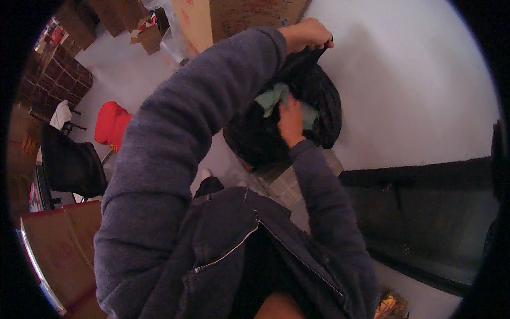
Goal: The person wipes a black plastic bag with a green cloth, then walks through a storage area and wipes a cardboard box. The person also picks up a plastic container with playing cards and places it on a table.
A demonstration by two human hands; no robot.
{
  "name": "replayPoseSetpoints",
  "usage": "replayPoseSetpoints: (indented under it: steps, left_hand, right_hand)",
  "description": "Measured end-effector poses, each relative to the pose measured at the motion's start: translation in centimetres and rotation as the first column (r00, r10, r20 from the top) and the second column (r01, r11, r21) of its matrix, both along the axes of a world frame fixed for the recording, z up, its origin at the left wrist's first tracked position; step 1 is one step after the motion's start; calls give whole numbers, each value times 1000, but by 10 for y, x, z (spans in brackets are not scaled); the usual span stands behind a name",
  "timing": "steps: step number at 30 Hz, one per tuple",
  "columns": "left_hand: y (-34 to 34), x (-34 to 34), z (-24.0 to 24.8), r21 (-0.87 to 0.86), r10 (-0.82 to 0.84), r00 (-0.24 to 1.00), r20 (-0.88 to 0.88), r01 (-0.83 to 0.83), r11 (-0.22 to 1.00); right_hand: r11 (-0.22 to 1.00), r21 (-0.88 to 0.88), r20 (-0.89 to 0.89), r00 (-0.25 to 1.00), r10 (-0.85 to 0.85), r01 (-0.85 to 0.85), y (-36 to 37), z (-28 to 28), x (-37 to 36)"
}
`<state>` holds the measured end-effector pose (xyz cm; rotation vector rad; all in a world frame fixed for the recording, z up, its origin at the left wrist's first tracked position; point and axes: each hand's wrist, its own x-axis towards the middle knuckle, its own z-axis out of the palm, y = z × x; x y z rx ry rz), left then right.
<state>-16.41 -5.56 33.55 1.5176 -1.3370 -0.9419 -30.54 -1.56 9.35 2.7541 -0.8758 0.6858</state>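
My left hand (308,35) is raised and closed on the rim of a black plastic bag (328,101), pulling that side of the plastic up to a point. The bag stands bulging against the white wall with its mouth wide. Inside it lies crumpled pale green material (273,99); whether it is cloth or paper I cannot make out. My right hand (291,121) reaches into the mouth, its fingers stretched out against the green material and somewhat blurred. What lies deeper in the bag is hidden.
A large cardboard box (249,16) stands behind the bag, with clear plastic wrap (172,45) beside it. To the left are a red bundle (110,125), a black chair (74,162) and stacked cartons (58,74). A dark, glossy panel (425,212) runs along the right.
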Motion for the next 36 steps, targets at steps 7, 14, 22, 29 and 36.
replayPoseSetpoints:
  steps: [7,14,22,29,36]
  left_hand:
    - [19,31,-35,106,72,990,-118,-59,993]
    - [50,60,-43,-215,64,989,136,-33,976]
    - [162,82,-118,-566,569,812,-129,-531,631]
    - [252,10,-187,-126,496,748,-441,-599,791]
    - [293,16,-227,25,427,488,-761,-636,771]
  right_hand:
    - [935,320,-64,981,185,-156,102,-62,-9]
    - [825,563,324,931,-166,-48,67,-27,-39]
    - [39,618,707,534,-464,-785,39,110,-63]
    - [-5,645,731,619,-287,-764,82,132,0]
    - [31,827,550,819,163,-561,127,72,81]
